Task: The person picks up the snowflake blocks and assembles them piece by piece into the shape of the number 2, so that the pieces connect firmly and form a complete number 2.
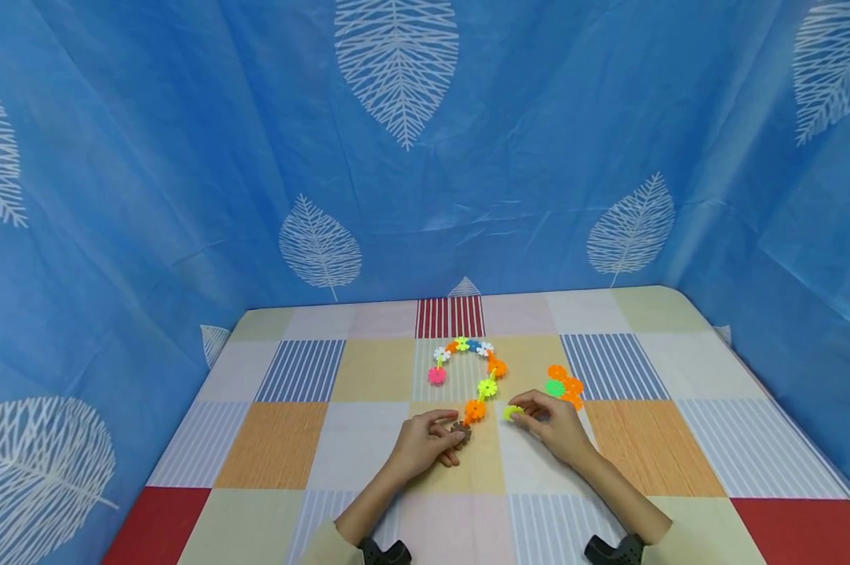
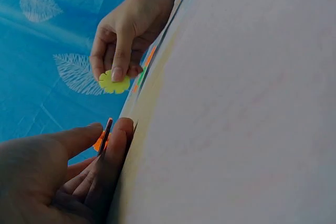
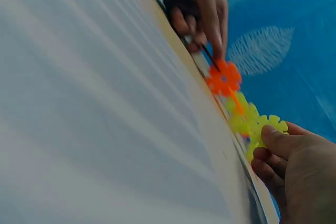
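Note:
Between its thumb and fingers my left hand (image 1: 421, 446) pinches a brown flower-shaped plastic disc (image 1: 461, 434), which appears edge-on in the left wrist view. That brown disc joins an orange disc (image 1: 475, 411) at the near end of a curved chain of interlocked discs. A yellow-green disc (image 1: 487, 388) follows the orange one, and a pink disc (image 1: 436, 377) ends the far side. Right of the chain, my right hand (image 1: 557, 428) pinches a separate yellow disc (image 2: 113, 83) by its edge. In the right wrist view this disc (image 3: 268, 128) overlaps the chain.
Several loose orange discs (image 1: 574, 385) and a green disc (image 1: 555, 388) lie together beyond my right hand. A patchwork-patterned cloth (image 1: 269, 447) covers the table. Blue curtains (image 1: 467, 196) with white leaf prints hang at the back and sides.

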